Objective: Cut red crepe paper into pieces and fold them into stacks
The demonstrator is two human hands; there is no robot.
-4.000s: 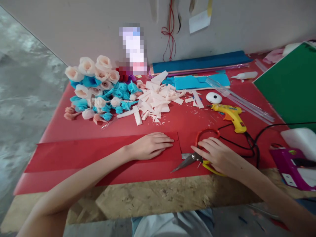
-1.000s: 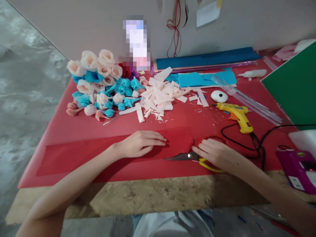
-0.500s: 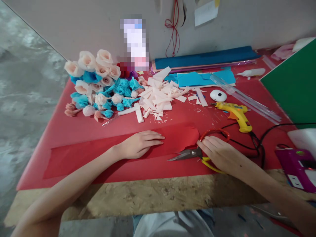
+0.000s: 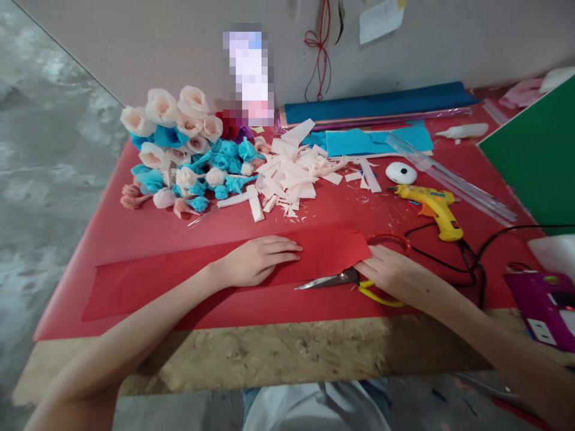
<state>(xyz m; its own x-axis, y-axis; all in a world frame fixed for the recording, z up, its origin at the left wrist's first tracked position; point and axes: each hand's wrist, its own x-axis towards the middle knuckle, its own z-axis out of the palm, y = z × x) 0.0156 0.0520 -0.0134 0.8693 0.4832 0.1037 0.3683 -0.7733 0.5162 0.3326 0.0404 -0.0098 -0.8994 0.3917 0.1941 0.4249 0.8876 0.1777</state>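
Paper (image 4: 335,254), long and red, lies along the near part of the red tabletop (image 4: 202,230), passing under my left hand (image 4: 265,260). That hand rests flat on it, fingers stretched out and nearly together. My right hand (image 4: 393,269) is over the scissors (image 4: 344,279) at their handles, fingertips at the paper's right end; whether they pinch it, I can't tell. The blades point left along its near edge. Beyond sit pale scraps (image 4: 290,173) and a yellow glue gun (image 4: 433,206).
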